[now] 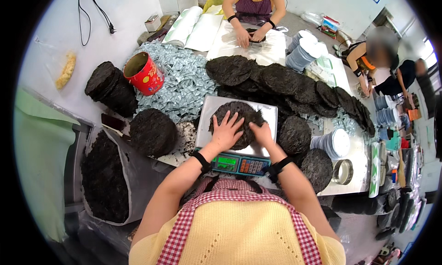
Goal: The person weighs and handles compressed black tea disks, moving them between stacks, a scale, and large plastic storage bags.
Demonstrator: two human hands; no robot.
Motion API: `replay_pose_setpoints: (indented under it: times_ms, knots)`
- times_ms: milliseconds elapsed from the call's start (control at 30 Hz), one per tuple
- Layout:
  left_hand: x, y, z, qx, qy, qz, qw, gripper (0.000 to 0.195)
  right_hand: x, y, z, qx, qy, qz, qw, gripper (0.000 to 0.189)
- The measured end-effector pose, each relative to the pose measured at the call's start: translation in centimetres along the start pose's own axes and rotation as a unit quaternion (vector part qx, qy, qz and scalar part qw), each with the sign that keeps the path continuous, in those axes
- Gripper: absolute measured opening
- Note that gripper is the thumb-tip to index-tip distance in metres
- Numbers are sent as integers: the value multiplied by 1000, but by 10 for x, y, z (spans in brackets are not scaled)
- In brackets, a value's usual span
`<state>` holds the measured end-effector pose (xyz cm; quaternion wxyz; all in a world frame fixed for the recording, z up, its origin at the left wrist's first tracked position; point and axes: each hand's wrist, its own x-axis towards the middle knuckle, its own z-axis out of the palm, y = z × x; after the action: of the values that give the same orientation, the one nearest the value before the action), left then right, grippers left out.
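A round dark cake of dried seaweed point(229, 109) lies on the steel pan point(269, 115) of a digital scale with a green-lit display point(227, 162). My left hand point(227, 130) rests flat on its top with the fingers spread. At the cake's right edge, my right hand point(263, 132) has its thumb and fingers on a ragged, loose tuft point(259, 117); whether it grips the tuft is hard to tell. More dark cakes lie close to the scale: a long overlapping row point(283, 80) behind it, and stacks to the right point(295, 135) and left point(153, 132).
Small silvery packets point(183, 75) are heaped at back left around a red can point(145, 75). An open sack of dark seaweed point(105, 178) stands at left. A metal ring point(343, 172) and white round stacks point(333, 144) sit at right. Across the table, a co-worker's hands point(250, 36) touch another dark piece.
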<state>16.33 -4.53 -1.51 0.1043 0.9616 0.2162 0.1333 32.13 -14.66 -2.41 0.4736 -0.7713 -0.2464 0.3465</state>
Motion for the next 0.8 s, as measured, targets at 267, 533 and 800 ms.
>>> replay_pose_setpoints:
  times_ms: [267,533,800]
  knots:
    - [9,13,13,62,-18,-19,998,46,-60,25,-4,105,179,-55,977,25]
    - [1,-15,-61,-119,89,12,989,52,-114,17,-143,467,248,-20,849,31]
    - [-20,-96,-97,-248,96,-133,955,44,-153,69,-125,617,143,157,758,30]
